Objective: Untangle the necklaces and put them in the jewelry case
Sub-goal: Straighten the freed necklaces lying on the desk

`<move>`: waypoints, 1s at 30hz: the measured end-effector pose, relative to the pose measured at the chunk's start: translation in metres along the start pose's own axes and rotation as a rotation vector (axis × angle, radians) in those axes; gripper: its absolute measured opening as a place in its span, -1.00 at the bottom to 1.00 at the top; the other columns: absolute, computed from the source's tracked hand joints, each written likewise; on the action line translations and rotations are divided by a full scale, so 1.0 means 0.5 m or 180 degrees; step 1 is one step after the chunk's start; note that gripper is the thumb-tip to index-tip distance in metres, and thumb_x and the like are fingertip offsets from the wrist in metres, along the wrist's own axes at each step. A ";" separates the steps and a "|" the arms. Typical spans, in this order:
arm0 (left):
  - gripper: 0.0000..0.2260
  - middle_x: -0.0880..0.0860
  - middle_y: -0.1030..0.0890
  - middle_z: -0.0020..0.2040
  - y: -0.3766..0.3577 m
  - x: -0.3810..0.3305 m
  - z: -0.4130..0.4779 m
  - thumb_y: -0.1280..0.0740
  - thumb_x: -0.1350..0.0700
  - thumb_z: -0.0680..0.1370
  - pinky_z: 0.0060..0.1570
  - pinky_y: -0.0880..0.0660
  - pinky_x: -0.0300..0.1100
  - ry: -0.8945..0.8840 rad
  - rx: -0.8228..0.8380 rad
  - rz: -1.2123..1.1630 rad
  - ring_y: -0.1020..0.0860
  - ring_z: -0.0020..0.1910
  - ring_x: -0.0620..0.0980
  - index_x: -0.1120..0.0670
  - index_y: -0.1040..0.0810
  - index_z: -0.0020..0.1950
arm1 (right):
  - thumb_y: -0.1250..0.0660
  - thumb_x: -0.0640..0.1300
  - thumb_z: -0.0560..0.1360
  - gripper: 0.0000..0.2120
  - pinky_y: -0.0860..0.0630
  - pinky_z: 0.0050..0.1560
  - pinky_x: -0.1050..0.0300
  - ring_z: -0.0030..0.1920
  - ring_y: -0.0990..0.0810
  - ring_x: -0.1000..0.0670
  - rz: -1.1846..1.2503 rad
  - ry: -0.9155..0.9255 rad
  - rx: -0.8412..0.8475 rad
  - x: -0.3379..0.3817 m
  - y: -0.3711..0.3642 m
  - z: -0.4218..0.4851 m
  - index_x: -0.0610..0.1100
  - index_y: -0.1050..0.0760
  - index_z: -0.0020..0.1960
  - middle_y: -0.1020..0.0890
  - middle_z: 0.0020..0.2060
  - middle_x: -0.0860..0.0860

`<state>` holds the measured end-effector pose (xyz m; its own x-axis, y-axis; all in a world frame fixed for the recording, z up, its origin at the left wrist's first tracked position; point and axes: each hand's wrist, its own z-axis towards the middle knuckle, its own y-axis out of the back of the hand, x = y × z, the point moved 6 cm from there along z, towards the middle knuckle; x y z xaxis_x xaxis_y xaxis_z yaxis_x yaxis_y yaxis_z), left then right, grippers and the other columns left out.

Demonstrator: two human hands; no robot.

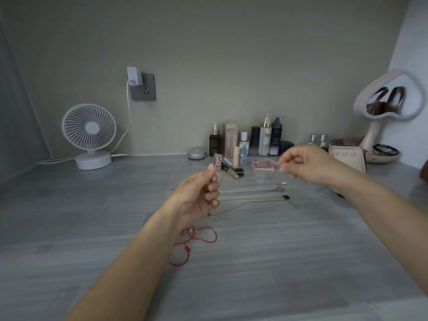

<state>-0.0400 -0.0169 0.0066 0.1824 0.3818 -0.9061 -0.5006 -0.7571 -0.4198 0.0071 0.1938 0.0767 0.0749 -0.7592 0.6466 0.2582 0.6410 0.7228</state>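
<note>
Both my hands are raised above the grey table point(92, 228) and pinch the two ends of a very thin chain necklace point(245, 173) stretched between them. My left hand point(199, 198) pinches one end near the middle; my right hand point(308, 164) pinches the other end. Several chain necklaces point(252, 192) with small pendants lie straightened in rows on the table under my hands. A red cord necklace point(196, 242) lies looped near my left wrist. The beige jewelry case point(347, 156) stands open behind my right hand.
A white desk fan point(89, 135) stands at the back left, its cable running to a wall socket point(143, 86). Several cosmetic bottles point(264, 137) line the back wall. A heart-shaped mirror point(391, 98) and a small dish point(385, 152) stand at the far right.
</note>
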 end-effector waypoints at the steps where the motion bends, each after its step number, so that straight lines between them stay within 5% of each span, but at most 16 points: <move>1: -0.72 -0.07 -0.31 -0.50 0.004 0.000 0.001 -0.23 -0.04 0.52 -0.51 -0.32 -0.32 0.0034 -0.0019 -0.0001 -0.25 -0.57 -0.15 0.05 -0.37 -0.35 | -0.29 -0.27 0.50 -0.86 -0.36 -0.40 0.30 -0.40 -0.51 0.13 0.0047 -0.0079 -0.0010 -0.015 -0.003 -0.004 -0.09 -0.49 -0.19 -0.56 -0.33 0.01; 9: -0.73 -0.05 -0.37 -0.48 0.061 0.012 0.015 -0.23 0.00 0.56 -0.53 -0.33 -0.33 0.0329 -0.0361 0.0428 -0.27 -0.57 -0.15 0.05 -0.38 -0.32 | -0.30 -0.27 0.49 -0.87 -0.40 -0.33 0.19 -0.34 -0.51 0.07 0.0503 -0.0638 -0.0210 -0.118 -0.018 0.002 -0.10 -0.51 -0.19 -0.58 -0.35 -0.01; 14: -0.70 0.01 -0.40 -0.44 0.099 0.030 0.034 -0.25 0.01 0.56 -0.54 -0.29 -0.30 0.0222 -0.0973 0.2679 -0.31 -0.54 -0.10 0.12 -0.42 -0.33 | -0.28 -0.30 0.48 -0.88 -0.40 -0.42 0.27 -0.38 -0.52 0.08 0.0558 -0.0887 -0.0147 -0.159 -0.058 -0.003 -0.15 -0.52 -0.20 -0.59 -0.33 -0.05; 18: -0.74 -0.01 -0.43 -0.41 0.104 0.018 0.044 -0.26 0.02 0.55 -0.36 -0.32 -0.19 -0.0510 -0.1430 0.4274 -0.43 -0.34 0.04 0.13 -0.43 -0.28 | -0.32 -0.30 0.44 -0.83 -0.40 -0.39 0.23 -0.40 -0.54 0.05 0.0413 -0.0810 -0.0138 -0.180 -0.100 -0.005 -0.10 -0.52 -0.30 -0.61 -0.38 -0.06; 26: -0.74 0.07 -0.58 -0.19 0.115 0.020 0.053 -0.27 -0.06 0.52 -0.21 -0.36 -0.18 -0.0526 -0.1551 0.5059 -0.51 -0.15 0.07 0.13 -0.49 -0.20 | -0.39 -0.20 0.38 -0.91 -0.36 -0.29 0.36 -0.24 -0.58 0.01 -0.0244 -0.0447 -0.0433 -0.186 -0.112 0.003 -0.04 -0.58 -0.27 -0.66 -0.28 -0.03; 30: -0.74 0.13 -0.60 -0.13 0.133 0.001 0.043 -0.21 0.01 0.55 -0.20 -0.37 -0.16 -0.0412 -0.1712 0.5155 -0.51 -0.13 0.15 0.18 -0.54 -0.12 | -0.39 -0.20 0.39 -0.95 -0.38 -0.28 0.24 -0.22 -0.60 0.00 -0.0311 -0.0399 -0.0536 -0.192 -0.104 0.002 -0.09 -0.61 -0.24 -0.67 -0.27 -0.04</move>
<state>-0.0915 -0.0555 -0.0207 -0.2641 -0.8804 -0.3938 0.2335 -0.4545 0.8596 -0.0147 0.2334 -0.0228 -0.0760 -0.7901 0.6083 0.4161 0.5293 0.7394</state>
